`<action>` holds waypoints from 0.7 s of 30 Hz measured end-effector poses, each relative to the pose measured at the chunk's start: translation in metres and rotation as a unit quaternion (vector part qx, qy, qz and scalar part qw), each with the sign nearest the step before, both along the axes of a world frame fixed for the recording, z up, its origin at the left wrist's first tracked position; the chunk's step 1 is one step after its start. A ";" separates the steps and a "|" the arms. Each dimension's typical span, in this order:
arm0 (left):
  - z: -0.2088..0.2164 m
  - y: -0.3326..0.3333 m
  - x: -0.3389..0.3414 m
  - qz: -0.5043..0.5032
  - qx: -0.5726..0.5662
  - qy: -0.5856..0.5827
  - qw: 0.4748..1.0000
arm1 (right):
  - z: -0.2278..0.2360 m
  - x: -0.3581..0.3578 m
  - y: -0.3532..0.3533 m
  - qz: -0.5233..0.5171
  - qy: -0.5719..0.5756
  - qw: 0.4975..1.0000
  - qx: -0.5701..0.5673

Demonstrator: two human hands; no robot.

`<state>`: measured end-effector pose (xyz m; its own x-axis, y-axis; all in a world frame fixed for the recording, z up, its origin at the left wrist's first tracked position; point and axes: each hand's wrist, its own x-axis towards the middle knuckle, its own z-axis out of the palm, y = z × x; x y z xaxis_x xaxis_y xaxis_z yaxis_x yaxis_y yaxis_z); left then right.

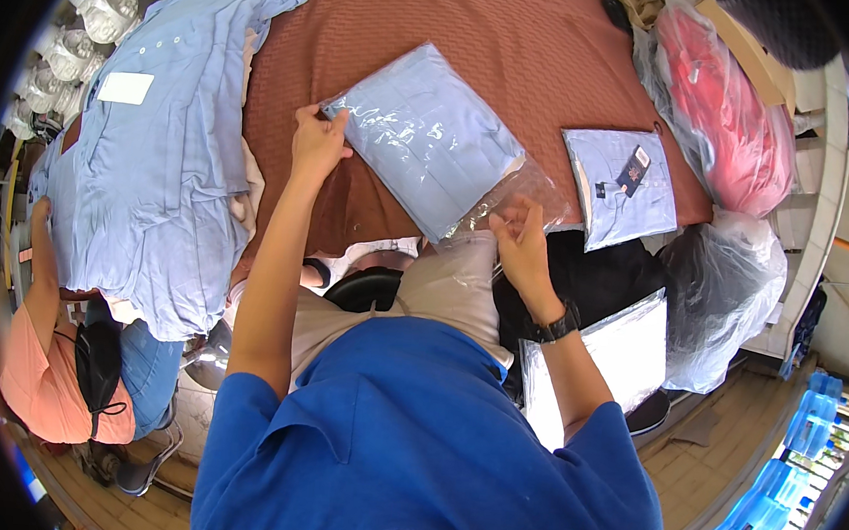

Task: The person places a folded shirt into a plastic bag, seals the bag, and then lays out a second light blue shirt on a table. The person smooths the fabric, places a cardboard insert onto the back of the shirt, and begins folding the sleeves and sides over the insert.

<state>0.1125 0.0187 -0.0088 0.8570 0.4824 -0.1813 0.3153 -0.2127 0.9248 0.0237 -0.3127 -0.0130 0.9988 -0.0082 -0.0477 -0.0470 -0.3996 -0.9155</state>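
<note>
A folded light blue shirt (431, 137) lies in a clear plastic bag (533, 196) on the brown-covered table, slanted toward the lower right. My left hand (321, 144) pinches the bag's left corner between thumb and fingers. At the other end, the bag's loose clear flap sticks out past the shirt, and my right hand (522, 240) holds its edge with curled fingers. The exact grip of the right fingertips is partly hidden by the shiny plastic. To the right lies a second bagged light blue shirt (622, 188), with a dark hang tag (634, 169) on its front.
Light blue shirts (162, 148) lie spread at the left, a white card (126, 88) on top. A person in an orange top (43, 376) sits beside them. Bagged red cloth (712, 98) and a clear plastic bundle (723, 296) are at the right. Brown cloth (313, 31) covers the table.
</note>
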 end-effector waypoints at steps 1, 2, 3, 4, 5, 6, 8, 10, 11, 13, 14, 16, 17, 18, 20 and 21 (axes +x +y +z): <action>0.003 0.002 0.011 0.001 0.056 0.022 0.998 | -0.001 0.008 0.000 -0.008 -0.004 1.000 0.010; 0.004 0.005 0.022 0.002 0.111 0.043 0.993 | 0.002 0.014 0.003 -0.020 0.022 0.998 0.063; -0.009 0.013 0.035 0.025 0.100 0.029 0.994 | 0.005 0.020 0.009 -0.032 0.048 0.992 0.116; -0.020 0.017 0.049 0.008 0.080 0.016 0.997 | 0.009 0.024 0.014 -0.047 0.073 0.982 0.169; -0.028 0.022 0.062 -0.008 0.061 0.003 0.998 | 0.014 0.027 0.020 -0.044 0.063 0.979 0.188; -0.037 0.032 0.071 -0.019 0.045 -0.007 0.999 | 0.018 0.027 0.030 -0.035 0.057 0.976 0.209; -0.034 0.046 0.092 0.012 0.086 -0.056 0.995 | 0.015 0.028 0.043 0.011 0.041 0.971 0.235; -0.014 0.054 0.102 0.048 0.141 -0.100 0.984 | 0.010 0.028 0.055 0.087 0.022 0.965 0.245; -0.011 0.059 0.099 0.036 0.092 -0.120 0.988 | 0.012 0.025 0.061 0.123 0.056 0.958 0.252; -0.005 0.073 0.092 0.015 -0.003 -0.158 0.987 | 0.034 0.018 0.064 0.170 0.081 0.975 0.120; 0.002 0.068 0.081 0.002 0.098 -0.205 0.974 | 0.040 0.016 0.062 0.186 0.095 0.976 0.054; 0.028 0.028 0.035 -0.033 0.286 -0.296 0.911 | 0.029 0.023 0.050 0.147 -0.081 0.984 -0.058; 0.044 0.004 0.004 -0.067 0.219 -0.304 0.925 | 0.025 0.027 0.047 0.130 -0.168 0.971 -0.113; 0.054 -0.020 -0.031 -0.097 0.151 -0.308 0.934 | 0.029 0.031 0.050 0.124 -0.203 0.961 -0.141; 0.067 -0.059 -0.099 -0.239 0.128 -0.213 0.939 | 0.045 0.041 0.061 0.119 -0.276 0.935 -0.191; 0.048 -0.070 -0.115 -0.316 0.176 -0.236 0.902 | 0.042 0.047 0.064 0.137 -0.287 0.925 -0.206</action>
<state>-0.0022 -0.0509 0.0395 0.9225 -0.1727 0.3452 -0.3831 -0.5182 0.7647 0.0708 -0.2483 0.0287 0.8262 0.3497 0.4417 0.5542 -0.6456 -0.5254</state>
